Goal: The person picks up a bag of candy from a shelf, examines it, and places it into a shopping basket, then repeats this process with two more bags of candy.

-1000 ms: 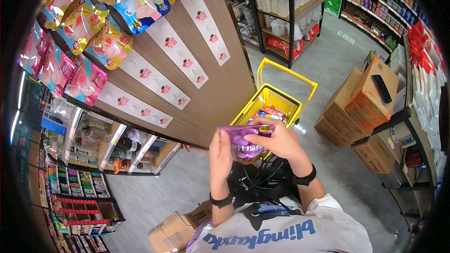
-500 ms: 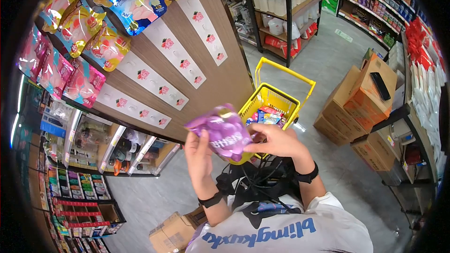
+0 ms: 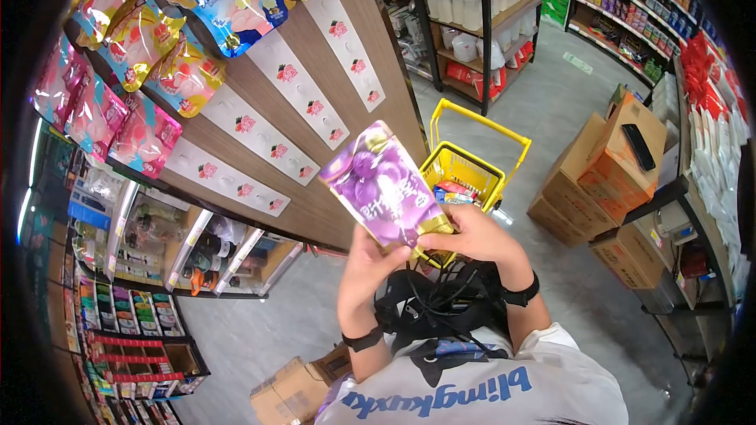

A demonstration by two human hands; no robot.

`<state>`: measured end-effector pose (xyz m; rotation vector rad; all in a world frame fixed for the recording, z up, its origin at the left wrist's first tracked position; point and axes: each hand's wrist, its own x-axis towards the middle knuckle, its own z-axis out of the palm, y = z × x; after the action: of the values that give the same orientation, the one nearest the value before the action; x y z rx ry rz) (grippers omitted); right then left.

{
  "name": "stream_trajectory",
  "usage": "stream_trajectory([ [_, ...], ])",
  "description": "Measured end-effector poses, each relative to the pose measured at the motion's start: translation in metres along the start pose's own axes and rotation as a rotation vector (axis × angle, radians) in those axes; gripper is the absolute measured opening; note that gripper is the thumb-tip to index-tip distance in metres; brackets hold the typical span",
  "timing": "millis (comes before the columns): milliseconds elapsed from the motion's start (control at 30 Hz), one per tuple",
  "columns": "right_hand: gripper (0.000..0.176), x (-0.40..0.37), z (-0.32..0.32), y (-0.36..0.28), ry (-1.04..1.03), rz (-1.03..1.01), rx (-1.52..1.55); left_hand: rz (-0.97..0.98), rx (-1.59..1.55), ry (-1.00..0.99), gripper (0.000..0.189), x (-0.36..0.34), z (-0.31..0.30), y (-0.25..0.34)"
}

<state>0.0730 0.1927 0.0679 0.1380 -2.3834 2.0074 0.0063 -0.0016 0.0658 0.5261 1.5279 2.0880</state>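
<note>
A purple snack pouch [image 3: 383, 186] stands upright in front of me, its printed face toward the camera. My left hand [image 3: 364, 261] grips its lower left edge and my right hand [image 3: 472, 236] holds its bottom right corner. Both wrists wear black bands. Behind the pouch sits a yellow shopping basket [image 3: 465, 164] on the floor, with several packets inside.
A wooden display wall [image 3: 315, 110] carries white hanging strips and colourful snack pouches [image 3: 142, 39] at upper left. Stacked cardboard boxes [image 3: 606, 165] with a black phone on top stand to the right. Another box [image 3: 291, 386] lies near my feet. Shelves line the aisle.
Both hands lifted the purple pouch and turned it from lying flat and folded to upright, facing the camera. The basket and boxes stayed put.
</note>
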Motion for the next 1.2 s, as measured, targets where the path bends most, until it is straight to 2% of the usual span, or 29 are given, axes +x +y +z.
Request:
stream_trajectory([
  [33,0.044,0.001,0.001,0.004,0.023,-0.013,0.025,-0.023,0.049,-0.040,0.058,-0.001,0.003,-0.003],
  [200,0.041,0.004,0.005,0.010,0.076,-0.114,0.060,-0.022,0.040,0.006,0.058,-0.001,0.010,0.003],
  [400,0.041,0.001,0.001,-0.008,-0.031,0.011,0.047,-0.009,0.092,0.031,0.051,-0.002,0.009,0.004],
  [800,0.040,-0.002,-0.001,-0.008,-0.027,-0.006,-0.045,-0.056,0.106,0.027,0.048,-0.002,0.011,0.007],
  [900,0.037,-0.001,0.002,-0.009,0.026,-0.033,-0.093,-0.044,0.144,0.056,0.047,-0.002,0.011,0.003],
  [967,0.036,0.002,0.003,0.008,0.015,-0.065,-0.072,0.012,0.142,0.050,0.046,0.003,0.008,-0.009],
  [1000,0.035,0.004,0.003,0.019,0.012,-0.080,-0.061,-0.029,0.157,0.043,0.043,0.004,0.006,-0.010],
  [1100,0.037,0.010,0.000,0.040,-0.111,0.271,0.525,-0.193,0.159,0.024,0.036,0.009,-0.003,-0.012],
  [1167,0.039,0.011,-0.003,0.042,-0.062,0.326,0.726,-0.351,0.102,0.008,0.033,0.015,-0.014,-0.018],
  [1200,0.039,0.012,-0.005,0.048,-0.035,0.363,0.770,-0.334,0.170,0.020,0.032,0.015,-0.017,-0.021],
])
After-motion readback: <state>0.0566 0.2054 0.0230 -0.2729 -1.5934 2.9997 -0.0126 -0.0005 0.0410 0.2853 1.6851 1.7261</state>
